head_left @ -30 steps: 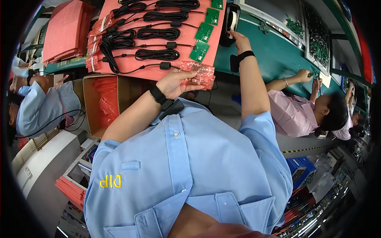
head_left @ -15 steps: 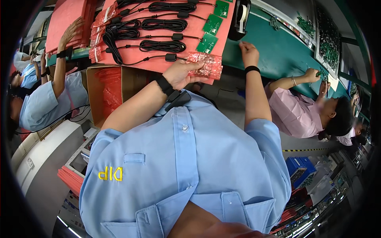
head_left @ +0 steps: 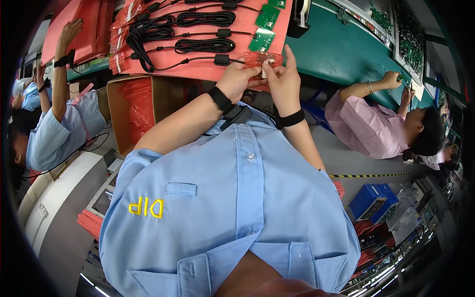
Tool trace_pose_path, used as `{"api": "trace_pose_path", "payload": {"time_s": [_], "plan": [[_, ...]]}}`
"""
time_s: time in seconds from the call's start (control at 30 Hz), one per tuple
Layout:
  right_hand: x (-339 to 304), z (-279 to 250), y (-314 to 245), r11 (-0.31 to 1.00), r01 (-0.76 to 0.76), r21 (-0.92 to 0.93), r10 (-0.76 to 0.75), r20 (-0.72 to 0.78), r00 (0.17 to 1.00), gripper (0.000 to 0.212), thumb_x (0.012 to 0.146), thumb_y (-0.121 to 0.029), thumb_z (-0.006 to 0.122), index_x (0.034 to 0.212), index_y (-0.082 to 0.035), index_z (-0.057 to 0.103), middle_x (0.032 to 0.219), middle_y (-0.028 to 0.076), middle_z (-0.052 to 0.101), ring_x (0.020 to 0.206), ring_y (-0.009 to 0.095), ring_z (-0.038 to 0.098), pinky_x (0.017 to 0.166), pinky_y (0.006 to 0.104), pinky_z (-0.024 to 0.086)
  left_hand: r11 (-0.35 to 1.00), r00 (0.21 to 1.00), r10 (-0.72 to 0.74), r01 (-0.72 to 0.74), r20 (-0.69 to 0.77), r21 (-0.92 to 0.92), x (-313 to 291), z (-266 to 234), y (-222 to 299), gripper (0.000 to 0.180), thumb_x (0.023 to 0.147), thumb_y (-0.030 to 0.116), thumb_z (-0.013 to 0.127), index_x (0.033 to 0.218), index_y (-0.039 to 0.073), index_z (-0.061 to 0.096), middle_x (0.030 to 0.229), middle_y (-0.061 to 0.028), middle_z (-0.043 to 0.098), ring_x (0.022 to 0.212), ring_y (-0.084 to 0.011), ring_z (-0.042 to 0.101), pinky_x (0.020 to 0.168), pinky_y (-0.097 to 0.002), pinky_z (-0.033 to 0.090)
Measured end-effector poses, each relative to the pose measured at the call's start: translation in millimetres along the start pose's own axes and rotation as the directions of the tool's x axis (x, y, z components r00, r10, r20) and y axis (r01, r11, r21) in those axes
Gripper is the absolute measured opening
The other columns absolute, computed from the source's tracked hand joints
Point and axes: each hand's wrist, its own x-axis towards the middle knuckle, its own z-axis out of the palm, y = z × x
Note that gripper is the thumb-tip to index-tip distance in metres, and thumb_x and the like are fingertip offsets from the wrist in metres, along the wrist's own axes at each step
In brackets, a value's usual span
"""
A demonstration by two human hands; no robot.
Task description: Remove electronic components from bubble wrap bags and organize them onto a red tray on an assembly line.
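My left hand (head_left: 237,81) is closed on a red bubble-wrap bag (head_left: 255,60) at the near edge of the table. A black cable (head_left: 190,60) with a dark block (head_left: 221,60) on it leads up to this bag; whatever is inside is hidden. Against the bag, my right hand (head_left: 285,85) pinches a small white strip (head_left: 265,68) between thumb and finger, with the index finger stretched upward. Beyond lie several coiled black cables (head_left: 205,45) in rows, their ends joined to green circuit boards (head_left: 262,39). Red bubble-wrap bags (head_left: 118,62) cover the cables' left ends.
A black tape dispenser (head_left: 299,22) stands right of the boards on the green table mat (head_left: 336,57). Under the table's left edge, an open cardboard box (head_left: 166,99) holds red bags. Co-workers sit at right and stand at left, one touching stacked red sheets (head_left: 74,37).
My right hand has moved left from beside the tape dispenser to the bag and now shows a white strip. My left hand still grips the bag, slightly further right.
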Motion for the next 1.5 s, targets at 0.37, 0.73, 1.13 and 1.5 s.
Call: {"api": "trace_pose_path", "payload": {"time_s": [0.37, 0.73, 1.13, 1.5], "plan": [[-11, -24, -13, 0.419, 0.550, -0.722, -0.635, 0.200, 0.746, 0.063, 0.075, -0.030, 0.071, 0.130, -0.014, 0.046, 0.113, 0.014, 0.057, 0.096, 0.027, 0.057, 0.070, 0.0376, 0.049, 0.997, 0.997, -0.076, 0.076, 0.022, -0.018, -8, -10, 6, 0.021, 0.089, 0.003, 0.051, 0.109, -0.002, 0.057, 0.107, -0.0123, 0.062, 0.093, -0.0221, 0.063, 0.082, -0.0358, 0.054], [-8, -19, -8, 0.828, 0.374, -0.417, -0.221, 0.371, 0.902, 0.039, 0.073, -0.023, 0.075, 0.103, -0.004, 0.058, 0.095, 0.011, 0.063, 0.078, 0.022, 0.061, 0.070, 0.0317, 0.048, 0.993, 0.998, -0.041, 0.036, 0.043, 0.110, -30, -25, -4, 0.019, 0.087, 0.006, 0.056, 0.104, -0.003, 0.058, 0.097, -0.0109, 0.063, 0.084, -0.0171, 0.064, 0.073, -0.0284, 0.054], [-25, -11, -21, 0.700, 0.400, -0.592, -0.176, 0.400, 0.900, 0.043, 0.074, -0.022, 0.077, 0.102, -0.001, 0.053, 0.084, 0.009, 0.063, 0.075, 0.014, 0.060, 0.066, 0.0271, 0.048, 0.934, 0.971, 0.220, -0.182, -0.091, 0.307, -196, -145, 50, 0.027, 0.092, 0.024, 0.055, 0.109, 0.003, 0.054, 0.100, -0.0081, 0.063, 0.091, -0.0155, 0.062, 0.074, -0.0268, 0.051], [1, 21, -67, 0.615, 0.247, -0.749, -0.109, 0.229, 0.967, 0.027, 0.084, -0.025, 0.067, 0.093, -0.001, 0.059, 0.078, 0.008, 0.063, 0.069, 0.015, 0.059, 0.061, 0.0281, 0.046, 0.570, 0.339, 0.353, 0.661, -0.872, 0.488, -195, -460, -42, 0.039, 0.080, 0.015, 0.063, 0.115, 0.001, 0.055, 0.118, -0.0215, 0.057, 0.113, -0.0341, 0.053, 0.095, -0.0402, 0.044]]}}
